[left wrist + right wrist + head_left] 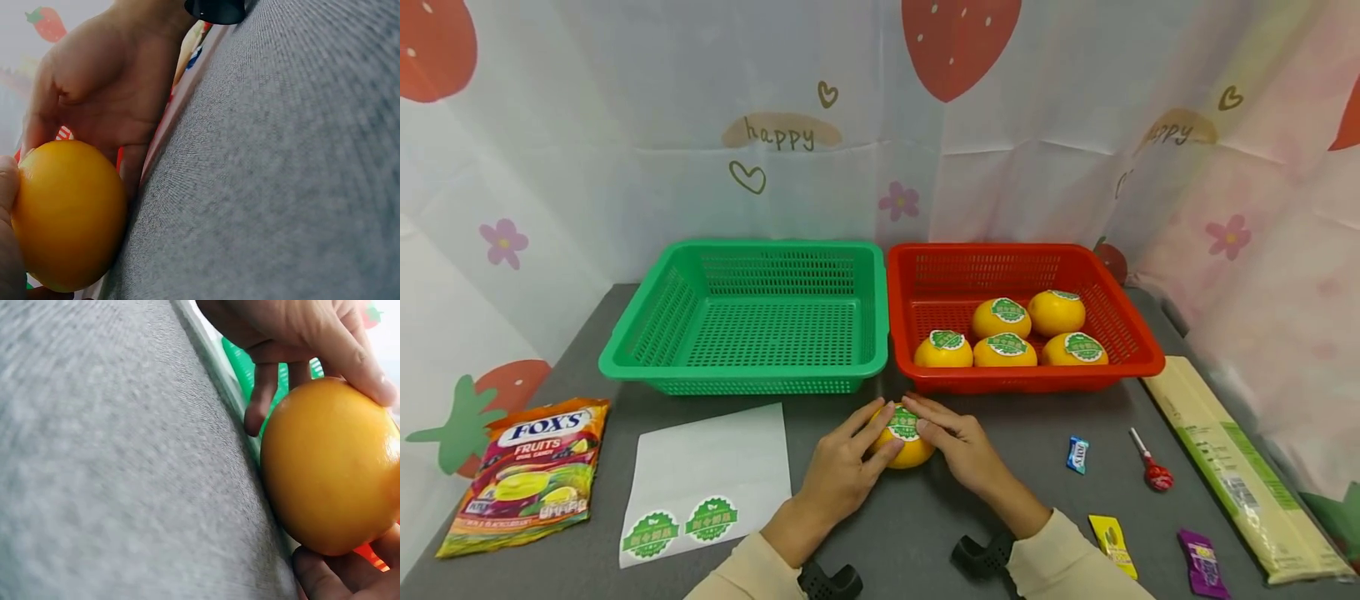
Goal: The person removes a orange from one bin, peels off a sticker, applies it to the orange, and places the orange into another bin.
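An orange with a green round sticker on top sits on the grey table, just in front of the two baskets. My left hand grips its left side. My right hand holds the right side, with its fingers lying over the sticker. In the left wrist view, the orange fills the lower left and the right hand cups it from behind. In the right wrist view, the left hand's fingers curl over the orange.
An empty green basket stands beside a red basket holding several stickered oranges. A white sheet with two green stickers and a candy bag lie at the left. Wrapped sweets, a lollipop and a long packet lie at the right.
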Demonstrator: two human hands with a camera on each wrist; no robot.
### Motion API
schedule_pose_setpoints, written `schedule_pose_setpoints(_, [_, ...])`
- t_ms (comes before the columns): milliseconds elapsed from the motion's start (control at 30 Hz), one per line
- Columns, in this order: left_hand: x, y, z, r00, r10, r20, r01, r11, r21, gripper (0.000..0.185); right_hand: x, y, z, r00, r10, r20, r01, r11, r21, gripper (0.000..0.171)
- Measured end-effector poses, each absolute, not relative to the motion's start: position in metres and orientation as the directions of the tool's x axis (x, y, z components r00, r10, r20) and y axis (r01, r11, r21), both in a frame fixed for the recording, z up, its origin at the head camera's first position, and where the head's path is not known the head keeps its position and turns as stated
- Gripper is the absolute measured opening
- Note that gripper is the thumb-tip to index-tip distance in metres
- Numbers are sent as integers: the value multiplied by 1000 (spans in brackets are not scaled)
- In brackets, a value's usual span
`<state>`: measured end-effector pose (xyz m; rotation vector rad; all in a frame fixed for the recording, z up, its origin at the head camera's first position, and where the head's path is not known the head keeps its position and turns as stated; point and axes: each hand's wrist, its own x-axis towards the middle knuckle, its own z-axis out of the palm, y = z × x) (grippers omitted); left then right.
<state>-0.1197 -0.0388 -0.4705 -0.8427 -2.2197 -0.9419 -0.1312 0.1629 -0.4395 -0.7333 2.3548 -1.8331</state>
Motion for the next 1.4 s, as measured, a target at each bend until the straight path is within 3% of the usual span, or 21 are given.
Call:
schedule_pose_setpoints(100, [-121, -38, -474, -642, 306, 703, 729, 526, 438, 48, -139, 174, -448, -886, -424, 190, -292, 190, -938, 35])
schedule_pose_setpoints(200, [-120, -37, -476, -677, 280, 681, 703, 519, 486, 47, -146, 193, -445, -869, -481, 113, -285, 302, -910, 34])
schedule_pose_setpoints(367, [-117, -34, -476, -765, 235, 600, 624, 505, 597, 45, -146, 236, -402, -800, -600, -23, -314, 450, -836, 31])
schedule_pose_setpoints(433, [-116, -33, -474, -787, 235, 570, 602, 493, 628, 47, -141, 254, -381, -813, -583, 15, -336, 447, -829, 30])
schedule_pose_setpoints(567, [-117, -33, -471, -818, 265, 511, 572, 476, 668, 52, -137, 287, -354, -884, -337, 325, -442, 373, -816, 23])
schedule_pose_setpoints(667, [-117, -34, -469, -836, 294, 463, 548, 477, 687, 53, -142, 308, -355, -855, -28, 519, -487, 393, -780, 19])
schedule_pose_setpoints(767, [-116, -37, -467, -839, 321, 440, 544, 475, 691, 53, -152, 327, -367, -802, 221, 555, -409, 474, -780, 22])
schedule_pose_setpoints(833, [-117, -38, -467, -826, 346, 444, 563, 471, 679, 54, -158, 338, -378, -788, 314, 530, -334, 505, -796, 27])
schedule_pose_setpoints(1067, [-118, -42, -465, -810, 405, 424, 581, 464, 669, 64, -166, 354, -416, -797, 442, 412, -166, 495, -853, 35])
schedule_pose_setpoints(1267, [-118, -40, -456, -816, 435, 381, 570, 490, 660, 68, -170, 356, -433, -768, 457, 449, -204, 490, -847, 35])
schedule_pose_setpoints(1400, [-112, -32, -436, -775, 469, 423, 620, 438, 650, 65, -168, 356, -435, -782, 449, 433, -207, 467, -860, 38])
